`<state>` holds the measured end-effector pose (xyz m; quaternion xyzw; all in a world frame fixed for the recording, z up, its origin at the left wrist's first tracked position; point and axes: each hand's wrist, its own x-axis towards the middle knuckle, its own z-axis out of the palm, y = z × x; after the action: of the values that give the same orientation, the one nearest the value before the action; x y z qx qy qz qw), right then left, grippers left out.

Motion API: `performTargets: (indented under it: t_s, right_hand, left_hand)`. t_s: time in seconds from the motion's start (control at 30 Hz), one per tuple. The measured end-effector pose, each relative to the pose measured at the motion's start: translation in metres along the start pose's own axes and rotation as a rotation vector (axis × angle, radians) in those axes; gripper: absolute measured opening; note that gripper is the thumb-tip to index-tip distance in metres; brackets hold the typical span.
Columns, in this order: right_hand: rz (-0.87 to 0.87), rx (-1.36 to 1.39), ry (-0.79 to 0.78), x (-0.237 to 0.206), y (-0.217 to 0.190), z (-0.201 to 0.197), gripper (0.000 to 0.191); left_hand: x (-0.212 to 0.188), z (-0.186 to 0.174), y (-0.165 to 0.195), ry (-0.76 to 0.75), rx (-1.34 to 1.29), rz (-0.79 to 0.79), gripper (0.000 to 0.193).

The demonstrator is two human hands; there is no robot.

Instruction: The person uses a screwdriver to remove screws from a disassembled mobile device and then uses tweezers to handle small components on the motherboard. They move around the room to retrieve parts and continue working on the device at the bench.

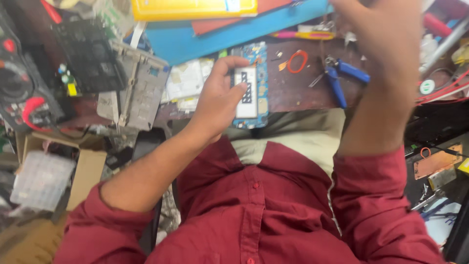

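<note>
A blue circuit board (254,85) with a white panel is gripped by the left hand (220,100), thumb over its top edge and fingertips on the panel, at the near edge of the tabletop (293,93). The right hand (381,29) is raised well right of the board — blurred, so its grasp cannot be told. Blue-handled pliers (339,78) and a red ring (296,61) lie right of the board.
</note>
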<state>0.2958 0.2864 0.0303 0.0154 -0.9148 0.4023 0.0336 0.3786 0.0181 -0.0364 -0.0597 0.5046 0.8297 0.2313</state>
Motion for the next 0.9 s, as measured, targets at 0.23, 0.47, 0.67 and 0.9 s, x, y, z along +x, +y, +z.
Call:
performTargets:
  t_s: [0.23,0.47,0.67,0.9]
  right_hand:
    - [0.028,1.088,0.173,-0.076,-0.058,0.119,0.034]
    - [0.106,1.184,0.161,-0.169,-0.055,0.139,0.026]
    - [-0.107,0.996,0.21,-0.181,-0.091,0.167,0.049]
    - [-0.361,0.527,0.317,-0.116,-0.121,0.158,0.047]
  left_hand:
    - [-0.003,-0.099,0.04,0.056,0.071,0.21,0.027]
    - [-0.082,-0.089,0.005,0.098,0.019,0.153,0.015]
    - [-0.126,-0.101,0.04,0.032,-0.256,0.002,0.011]
    - [-0.084,-0.112,0.08,0.246,0.081,0.42,0.008]
